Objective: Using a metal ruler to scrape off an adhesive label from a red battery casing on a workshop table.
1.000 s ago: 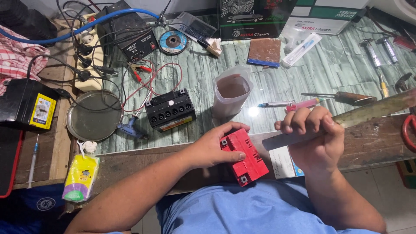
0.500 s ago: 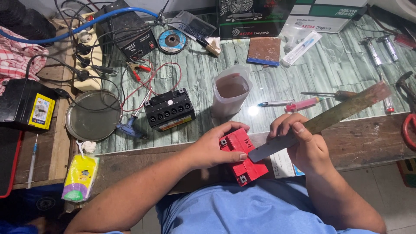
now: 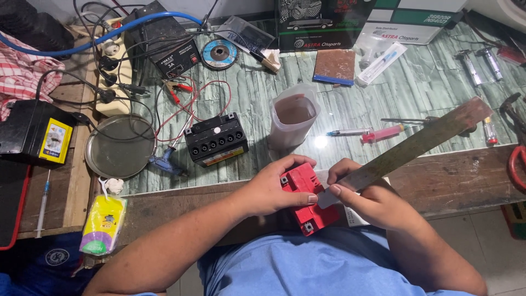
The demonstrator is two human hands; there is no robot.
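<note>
The small red battery sits at the near edge of the counter, just above your lap, and everything else is placed from it. Your left hand curls over the battery's left side, thumb along the near edge and fingers wrapped over the far top corner, gripping it firmly; the forearm comes in from the lower left. Your right hand is just right of the battery, fingers pressed together around the lower end of a long flat metal bar, pinching it so its tip touches the battery's right edge. The bar slants up and away to the far right, with your right forearm angling in from the lower right. Beyond the battery stands a translucent plastic jug with brown liquid; to the jug's left, so up and left of the red battery, sits a black battery with red wires. A pink syringe lies beyond and right of the red battery, under the bar's line. Far left of it lies a round metal dish, and a yellow packet sits at the counter's near-left edge.
</note>
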